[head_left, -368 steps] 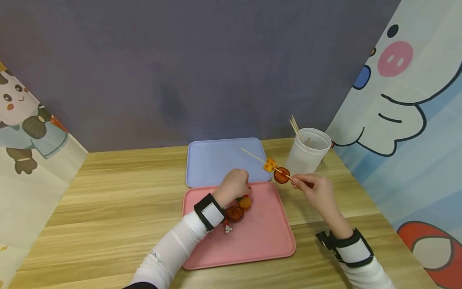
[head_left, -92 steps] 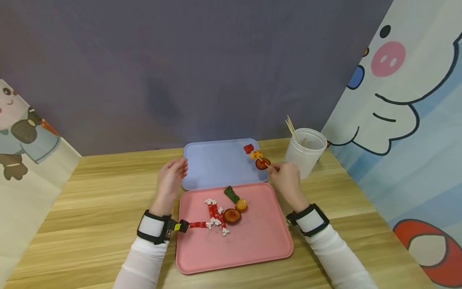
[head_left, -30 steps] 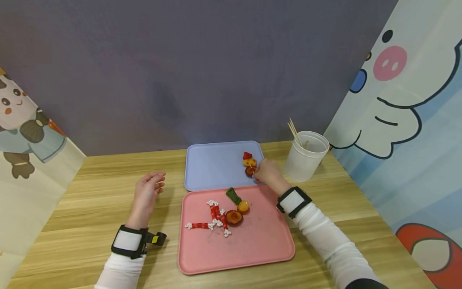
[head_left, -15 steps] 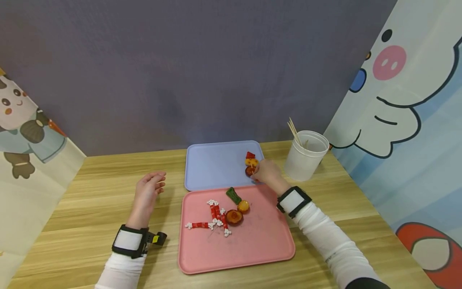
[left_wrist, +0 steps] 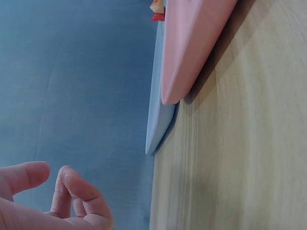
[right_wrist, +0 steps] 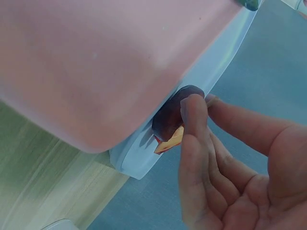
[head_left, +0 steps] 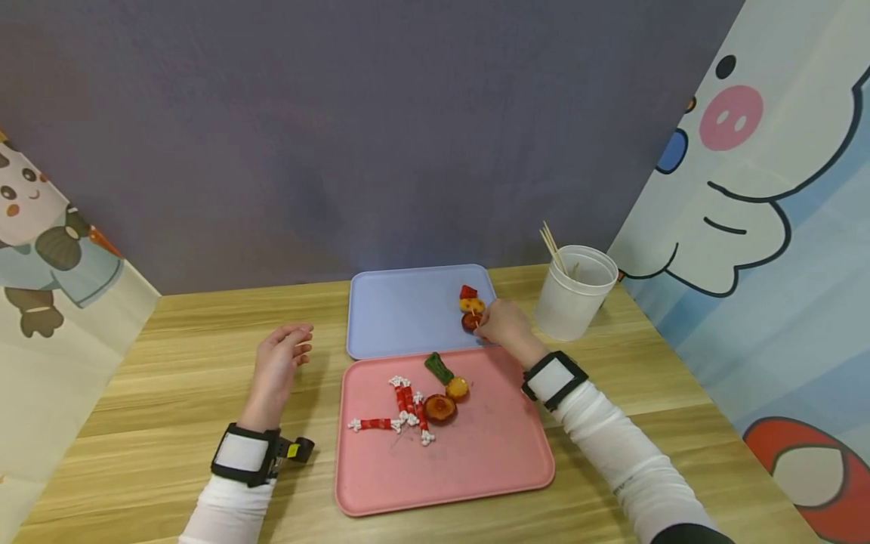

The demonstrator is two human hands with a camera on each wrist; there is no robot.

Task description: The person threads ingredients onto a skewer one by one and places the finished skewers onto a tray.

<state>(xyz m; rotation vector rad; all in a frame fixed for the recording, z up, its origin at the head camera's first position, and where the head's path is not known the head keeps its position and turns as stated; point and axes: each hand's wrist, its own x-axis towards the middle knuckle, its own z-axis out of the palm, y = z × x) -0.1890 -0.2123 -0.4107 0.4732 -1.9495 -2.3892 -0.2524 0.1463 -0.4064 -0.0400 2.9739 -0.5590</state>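
My right hand [head_left: 504,323] pinches the near end of a bamboo skewer between thumb and fingers, at the right side of the blue tray [head_left: 401,317]. Threaded on that skewer are a red piece [head_left: 468,292], a yellow piece [head_left: 472,305] and a brown mushroom cap [head_left: 471,322]. In the right wrist view, the mushroom cap [right_wrist: 175,112] is right at the fingertips, close over the blue tray. My left hand [head_left: 280,355] hovers over the wooden table to the left of both trays. Its fingers are loosely bent and hold nothing.
A pink tray [head_left: 476,461] in front bears red-and-white bone-shaped pieces [head_left: 375,425], a mushroom cap [head_left: 440,409], a round yellow piece [head_left: 458,389] and a green piece [head_left: 439,368]. At the back right, a white bucket [head_left: 571,302] holds several skewers [head_left: 552,243]. A grey wall rises behind.
A red piece has joined the yellow piece and mushroom cap on the skewer. My right hand has lowered the skewer onto the blue tray's right side; my left hand has withdrawn leftward.
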